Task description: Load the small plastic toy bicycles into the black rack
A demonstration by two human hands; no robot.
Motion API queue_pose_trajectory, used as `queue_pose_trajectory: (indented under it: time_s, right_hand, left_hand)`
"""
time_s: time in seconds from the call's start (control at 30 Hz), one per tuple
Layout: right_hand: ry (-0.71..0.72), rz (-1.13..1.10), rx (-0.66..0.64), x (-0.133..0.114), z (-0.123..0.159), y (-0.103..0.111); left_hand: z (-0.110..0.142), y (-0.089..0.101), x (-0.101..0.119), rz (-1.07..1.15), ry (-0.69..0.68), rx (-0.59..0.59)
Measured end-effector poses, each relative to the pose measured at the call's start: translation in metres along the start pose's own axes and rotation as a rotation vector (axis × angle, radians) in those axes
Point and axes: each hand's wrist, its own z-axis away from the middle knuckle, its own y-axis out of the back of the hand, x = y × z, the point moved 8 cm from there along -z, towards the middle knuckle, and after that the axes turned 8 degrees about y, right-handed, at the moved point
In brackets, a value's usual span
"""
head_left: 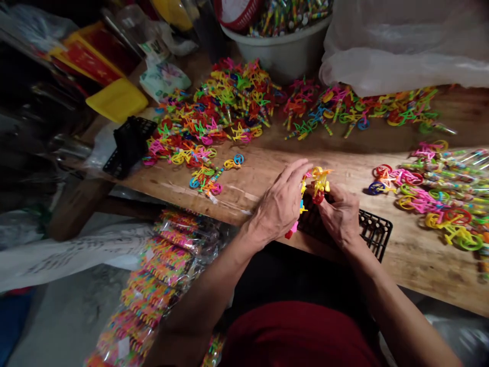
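Over the near edge of the wooden table, both of my hands are around small colourful plastic toy bicycles. With thumb and fingers, my right hand (340,214) pinches a yellow toy bicycle (320,182) with a red wheel. My left hand (277,204) is curled beside it, and yellow, blue and pink plastic pieces (302,204) show along its palm side; its fingertips are partly hidden. Below the hands lies a black plastic basket (376,229), partly covered by them. A few loose toy bicycles (206,178) lie to the left.
A large heap of toy bicycles (229,102) spreads across the back of the table (267,150). Behind it stands a grey tub (282,53) of patterned tubes. Rows of bicycles with tubes (446,199) lie at right. Bagged toys (153,285) are stacked below the table at left.
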Motion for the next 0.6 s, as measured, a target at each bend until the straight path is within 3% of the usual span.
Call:
queue_pose_trajectory:
  time_s: [0.6]
  right_hand:
    - [0.188,0.301,-0.046,-0.017,-0.002,-0.014]
  left_hand:
    - [0.002,-0.004,-0.002,-0.059,-0.006,0.048]
